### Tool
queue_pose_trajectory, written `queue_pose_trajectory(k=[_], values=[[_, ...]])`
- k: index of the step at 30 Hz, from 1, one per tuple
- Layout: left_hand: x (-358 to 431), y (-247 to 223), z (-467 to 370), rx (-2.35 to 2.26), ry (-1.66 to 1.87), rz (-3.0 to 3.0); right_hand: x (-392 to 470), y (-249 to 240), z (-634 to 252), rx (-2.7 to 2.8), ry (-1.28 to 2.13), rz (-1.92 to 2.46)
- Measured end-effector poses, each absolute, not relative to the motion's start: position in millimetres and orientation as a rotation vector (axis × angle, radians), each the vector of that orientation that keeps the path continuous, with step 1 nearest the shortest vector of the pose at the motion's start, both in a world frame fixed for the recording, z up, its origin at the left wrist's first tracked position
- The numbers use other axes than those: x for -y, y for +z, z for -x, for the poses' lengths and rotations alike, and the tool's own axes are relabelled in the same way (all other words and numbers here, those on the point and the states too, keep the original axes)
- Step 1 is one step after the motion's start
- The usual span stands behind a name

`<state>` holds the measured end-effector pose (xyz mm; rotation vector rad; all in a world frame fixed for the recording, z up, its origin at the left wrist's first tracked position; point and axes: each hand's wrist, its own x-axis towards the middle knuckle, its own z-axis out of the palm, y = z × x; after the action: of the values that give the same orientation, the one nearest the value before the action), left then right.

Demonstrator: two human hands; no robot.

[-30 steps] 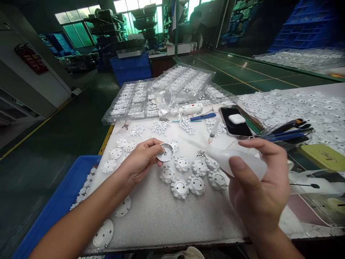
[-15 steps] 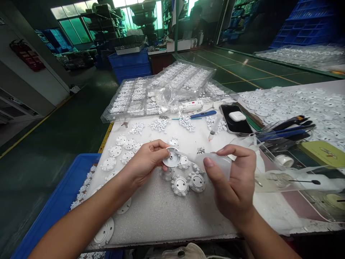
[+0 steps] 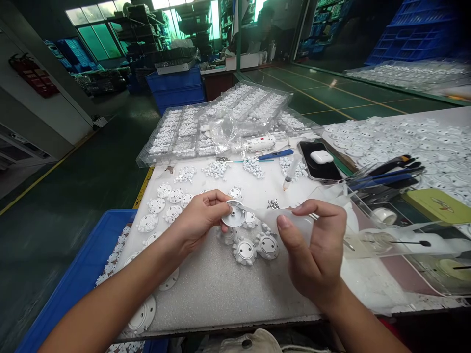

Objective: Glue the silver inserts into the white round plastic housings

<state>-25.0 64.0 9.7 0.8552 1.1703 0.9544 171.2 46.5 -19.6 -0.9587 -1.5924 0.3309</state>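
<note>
Bottle (image 3: 303, 225), translucent and tilted, had come leftward since the first frame, and its thin nozzle reached the dish (image 3: 234, 215); whether they touched was unclear. The right hand (image 3: 318, 245) was partly closed around the bottle, thumb and fingers curled. The left hand (image 3: 200, 218) was pinched shut on the rim of the dish, its hollow side showing, above the white surface (image 3: 213, 289) near the white discs (image 3: 244, 251).
</note>
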Motion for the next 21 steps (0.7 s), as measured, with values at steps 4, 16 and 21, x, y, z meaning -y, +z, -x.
queue_pose_trajectory(k=[4,16,21], values=[[-65,12,24,-1.168,0.966,-0.838,-45,-18,-175,1.533,0.337,0.941],[-66,26,28,-1.184,0.992,-0.766,3,-63,-231,1.598,0.692,0.885],[-62,25,28,-1.163,0.981,-0.752,15,-76,-242,1.797,0.56,0.953]])
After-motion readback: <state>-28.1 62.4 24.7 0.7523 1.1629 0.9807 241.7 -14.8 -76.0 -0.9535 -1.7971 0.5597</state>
